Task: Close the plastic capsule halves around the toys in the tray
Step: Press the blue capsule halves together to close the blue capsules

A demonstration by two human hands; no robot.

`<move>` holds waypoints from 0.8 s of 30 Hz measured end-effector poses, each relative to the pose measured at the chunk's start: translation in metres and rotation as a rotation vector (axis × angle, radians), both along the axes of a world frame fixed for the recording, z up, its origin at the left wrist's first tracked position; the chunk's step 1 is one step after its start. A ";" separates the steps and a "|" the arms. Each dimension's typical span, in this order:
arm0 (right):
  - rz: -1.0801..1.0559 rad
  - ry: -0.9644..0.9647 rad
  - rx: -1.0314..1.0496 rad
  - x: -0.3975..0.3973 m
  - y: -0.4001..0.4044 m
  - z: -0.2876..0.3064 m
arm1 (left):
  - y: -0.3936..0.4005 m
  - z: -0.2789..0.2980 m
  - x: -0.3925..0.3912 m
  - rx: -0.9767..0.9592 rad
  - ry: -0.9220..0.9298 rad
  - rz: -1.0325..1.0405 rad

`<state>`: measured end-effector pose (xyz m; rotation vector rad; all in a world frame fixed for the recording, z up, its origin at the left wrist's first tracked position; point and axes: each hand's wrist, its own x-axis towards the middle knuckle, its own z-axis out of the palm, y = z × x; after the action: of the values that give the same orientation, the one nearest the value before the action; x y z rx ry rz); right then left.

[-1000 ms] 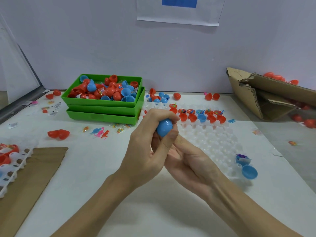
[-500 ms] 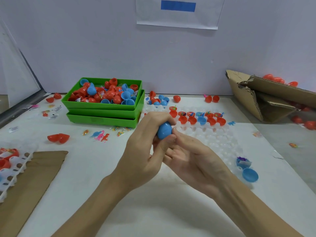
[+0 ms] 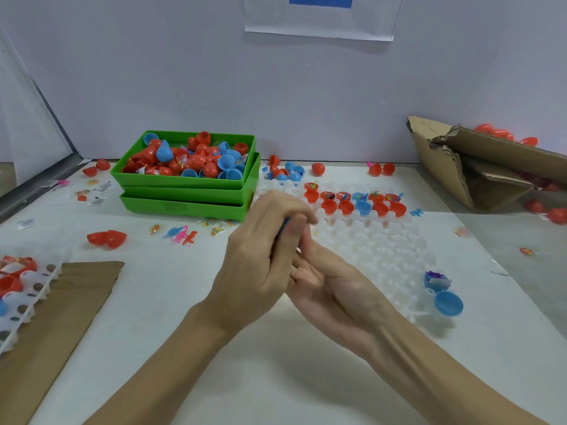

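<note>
My left hand [image 3: 264, 256] grips a blue capsule [image 3: 286, 224]; only a thin blue sliver shows between its curled fingers. My right hand [image 3: 334, 286] lies just under it, palm up, its straight fingers touching the left hand. Both hands hover over the near left corner of the white translucent tray [image 3: 383, 250]. At the tray's far end stand two rows of red and blue capsule halves [image 3: 362, 207], some with small toys in them. At its near right corner sit a blue half holding a toy [image 3: 435, 279] and an empty blue half [image 3: 448, 303].
Stacked green bins [image 3: 187, 194] full of red and blue halves stand at the back left. A torn cardboard box [image 3: 478, 167] lies at the right, a cardboard sheet [image 3: 55, 317] and a second white tray [image 3: 27, 289] at the left. Loose toys [image 3: 181, 234] and a red capsule [image 3: 107, 237] are scattered about.
My left hand has closed over the blue capsule, which was plainly visible before. My right hand's fingers have come off it and straightened.
</note>
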<state>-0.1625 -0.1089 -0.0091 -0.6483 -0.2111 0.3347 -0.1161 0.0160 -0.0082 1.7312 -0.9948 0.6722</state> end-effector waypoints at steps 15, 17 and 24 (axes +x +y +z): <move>-0.595 -0.077 -0.535 0.008 -0.028 0.008 | -0.003 -0.003 0.006 -0.147 0.404 -0.090; -0.693 -0.198 -0.726 0.005 -0.025 0.010 | -0.003 -0.003 0.007 -0.188 0.449 -0.098; -0.759 -0.283 -0.792 0.003 -0.031 0.013 | 0.000 0.001 0.009 -0.356 0.681 -0.252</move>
<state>-0.1590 -0.1396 0.0042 -1.4961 -0.0810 -0.4433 -0.1071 0.0157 -0.0068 1.3396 -0.5530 0.0626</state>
